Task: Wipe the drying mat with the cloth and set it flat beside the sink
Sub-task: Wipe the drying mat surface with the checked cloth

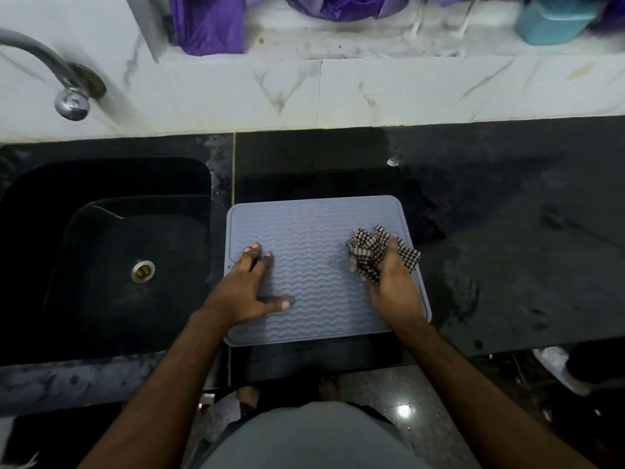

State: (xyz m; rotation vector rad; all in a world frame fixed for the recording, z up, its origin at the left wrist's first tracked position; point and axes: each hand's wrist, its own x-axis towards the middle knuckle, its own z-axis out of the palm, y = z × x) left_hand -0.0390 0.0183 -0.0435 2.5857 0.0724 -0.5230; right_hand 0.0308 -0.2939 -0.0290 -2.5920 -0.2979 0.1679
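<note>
**Head view: mat held down beside the sink as the cloth works its right side**

Head camera footage looks down on a dark stone counter (507, 231), where a grey ribbed drying mat (311, 265) lies flat just to the right of a black sink (101, 258), its left edge close to the sink's rim. A person leans over it with both arms extended. The left hand (250, 289) rests palm-down on the mat's left side, fingers (257, 255) spread and flat, gripping nothing; it appears to be pinning the mat so it does not slide. The right hand (392, 286) is closed around a bunched checked cloth (372, 255), whose loose folds spill out ahead of the knuckles and touch the mat near its right edge.

By the look of things, the wiping step is under way and the placing step is largely a matter of leaving the mat where it sits. The middle and left of the ribbed surface have yet to be judged clean or not; no residue can be made out from this height. The next move likely calls for drawing the cloth across the wavy ridges toward the sink side, with steady downward pressure from the bracing hand, which would have to shift clear for the cloth to reach beneath it. A tap (67, 93) juts from the marbled wall behind the sink, and damp patches darken the counter to the right of the mat.
</note>
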